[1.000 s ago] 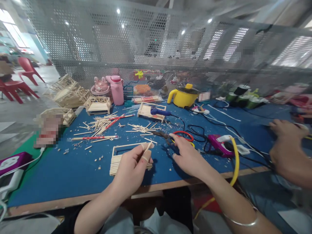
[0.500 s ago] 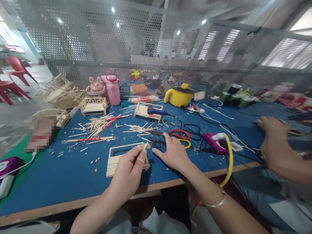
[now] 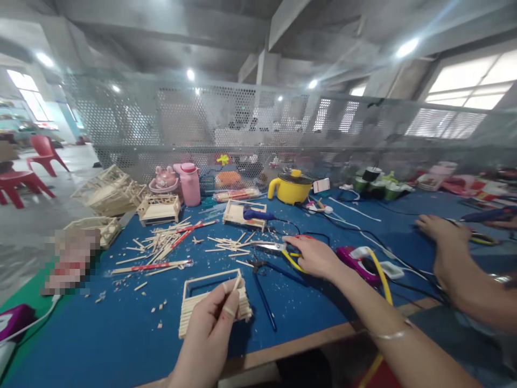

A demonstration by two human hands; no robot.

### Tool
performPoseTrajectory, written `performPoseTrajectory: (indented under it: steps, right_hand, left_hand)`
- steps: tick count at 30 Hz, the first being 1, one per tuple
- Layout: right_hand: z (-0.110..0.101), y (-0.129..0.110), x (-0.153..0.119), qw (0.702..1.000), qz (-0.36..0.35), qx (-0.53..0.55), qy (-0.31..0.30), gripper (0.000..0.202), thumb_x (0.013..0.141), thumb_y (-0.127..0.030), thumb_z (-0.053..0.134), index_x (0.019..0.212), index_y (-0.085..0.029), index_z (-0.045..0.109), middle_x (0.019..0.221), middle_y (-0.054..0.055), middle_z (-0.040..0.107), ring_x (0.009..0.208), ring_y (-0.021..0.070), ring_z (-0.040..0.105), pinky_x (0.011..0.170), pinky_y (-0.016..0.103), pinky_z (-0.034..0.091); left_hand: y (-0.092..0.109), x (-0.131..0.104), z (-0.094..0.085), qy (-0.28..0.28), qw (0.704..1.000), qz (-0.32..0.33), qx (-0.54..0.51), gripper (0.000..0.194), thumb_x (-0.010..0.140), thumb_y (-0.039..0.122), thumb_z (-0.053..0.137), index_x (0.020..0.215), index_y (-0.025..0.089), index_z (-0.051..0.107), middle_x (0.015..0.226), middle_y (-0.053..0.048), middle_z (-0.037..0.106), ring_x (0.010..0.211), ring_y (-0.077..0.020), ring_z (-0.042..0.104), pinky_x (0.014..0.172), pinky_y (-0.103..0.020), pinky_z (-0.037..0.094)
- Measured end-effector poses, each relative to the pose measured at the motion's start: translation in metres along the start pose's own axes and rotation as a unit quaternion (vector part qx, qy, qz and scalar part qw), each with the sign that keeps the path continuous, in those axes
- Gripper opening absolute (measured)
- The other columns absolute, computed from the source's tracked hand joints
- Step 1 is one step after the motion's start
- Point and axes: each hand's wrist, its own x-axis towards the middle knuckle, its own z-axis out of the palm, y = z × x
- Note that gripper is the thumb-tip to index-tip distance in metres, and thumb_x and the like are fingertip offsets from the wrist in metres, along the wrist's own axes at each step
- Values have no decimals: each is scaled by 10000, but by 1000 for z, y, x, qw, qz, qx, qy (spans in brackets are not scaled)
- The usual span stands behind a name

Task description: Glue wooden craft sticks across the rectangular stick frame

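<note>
My left hand pinches a thin wooden stick between thumb and fingertips, with tape or bandage on the fingers. Under and behind it lies a small frame of wooden sticks, partly hidden by the hand. Off to the right, my right hand is closed around the red and yellow handles of the scissors, whose blades point left. Blue-handled pliers lie opened on the table between my hands. Loose wooden sticks are scattered just beyond the blades.
A blue glue gun rests on another stick frame. Behind stand a yellow pot and a pink jug. A purple power strip with cables sits at right, near a co-worker's hand. More stick models stand at left.
My right hand has moved right from beside the pliers onto the scissors' handles, and the scissors have turned. The pliers are more exposed. My left hand still pinches the stick. The view has tilted up.
</note>
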Motion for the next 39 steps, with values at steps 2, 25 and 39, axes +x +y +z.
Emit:
performPoseTrajectory:
  steps: [2,25,39]
  right_hand:
    - [-8,-6,-10,1000,13,13,18,529,732,-224,623,1261,-229,607,1160,117,692,1028,333,639,812,400,491]
    - [-19,-112,-82,929,-159,326,-75,425,736,-377,724,1089,-192,577,989,36,632,832,184,554,760,285,446]
    - [-15,-102,-87,941,-192,272,-52,482,754,-468,707,1136,-202,578,1040,64,631,914,208,594,817,313,460]
  left_hand:
    - [-3,3,-4,-9,1000,-1,-13,464,837,528,577,1137,189,678,830,-32,656,749,-141,550,743,-224,467]
    - [11,-9,-18,-39,987,98,119,310,959,334,410,721,194,550,695,24,577,672,-111,495,648,-197,373]
    - [4,-11,-17,-40,973,124,189,348,950,325,424,685,185,600,684,-3,635,668,-130,553,650,-215,399]
